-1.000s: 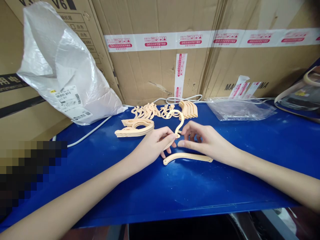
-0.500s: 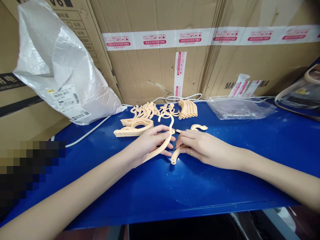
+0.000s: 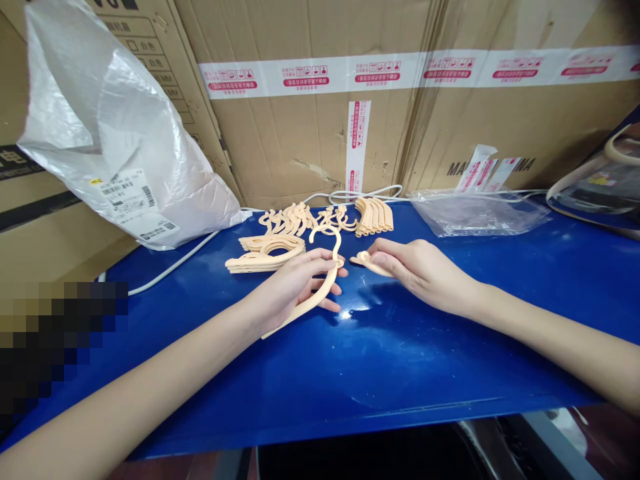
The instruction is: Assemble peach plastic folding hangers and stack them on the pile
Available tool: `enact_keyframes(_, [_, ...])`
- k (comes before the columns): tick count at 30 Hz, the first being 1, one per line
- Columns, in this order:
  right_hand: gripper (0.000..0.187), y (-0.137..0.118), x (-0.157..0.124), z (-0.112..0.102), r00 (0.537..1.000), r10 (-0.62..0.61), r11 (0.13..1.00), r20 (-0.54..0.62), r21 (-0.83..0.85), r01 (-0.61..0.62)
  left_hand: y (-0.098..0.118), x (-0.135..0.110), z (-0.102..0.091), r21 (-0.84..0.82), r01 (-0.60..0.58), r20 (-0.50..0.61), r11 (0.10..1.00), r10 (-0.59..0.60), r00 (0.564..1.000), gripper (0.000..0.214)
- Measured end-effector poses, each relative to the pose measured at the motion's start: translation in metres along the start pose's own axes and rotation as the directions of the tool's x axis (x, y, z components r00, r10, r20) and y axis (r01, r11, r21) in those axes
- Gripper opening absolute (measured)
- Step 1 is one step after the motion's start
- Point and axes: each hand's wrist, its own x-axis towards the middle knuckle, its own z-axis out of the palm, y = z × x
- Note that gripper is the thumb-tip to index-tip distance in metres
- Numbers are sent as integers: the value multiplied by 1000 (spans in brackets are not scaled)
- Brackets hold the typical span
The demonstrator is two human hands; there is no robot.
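My left hand (image 3: 305,280) is closed on a cream plastic hanger arm (image 3: 319,295), which slants across the palm. A curved hanger hook (image 3: 337,241) rises from its upper end, by my thumb. To the right, my right hand (image 3: 425,272) pinches a second cream hanger piece (image 3: 369,261) between thumb and fingers. Its end points toward the hook's base, with a small gap between the two pieces. My right fingers hide the rest of this piece.
Behind my left hand lies a stack of hanger arms (image 3: 265,265). Farther back are loose hooks (image 3: 290,219) and a row of curved tubes (image 3: 374,216). A clear plastic bag (image 3: 470,217), white cable (image 3: 175,265), silver mailer (image 3: 150,140) and cardboard boxes (image 3: 300,140) line the back.
My right hand has turned over with its hanger piece, whose end now points left instead of toward me. The left hand still holds its hooked arm and has barely shifted.
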Motion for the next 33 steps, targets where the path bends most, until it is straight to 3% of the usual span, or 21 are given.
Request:
enact_keyframes(7, [46,-2,1,1,992,-42,983,122,-170,63,-1,-1,-2,34,-53,31,998,52,998,6])
enact_keyframes(13, [38,-5,2,4,981,-45,982,187,-172,78,0,-3,1,42,-56,-4,998,56,998,13])
enact_keyframes(21, [37,-1,-1,6,983,-95,984,154,-137,116,0,-6,3,75,18,69,997,-23,997,23])
enact_keyframes(33, [40,-5,-4,7,988,-152,977,34,-144,155,4,-4,-5,65,26,141,998,-35,989,14])
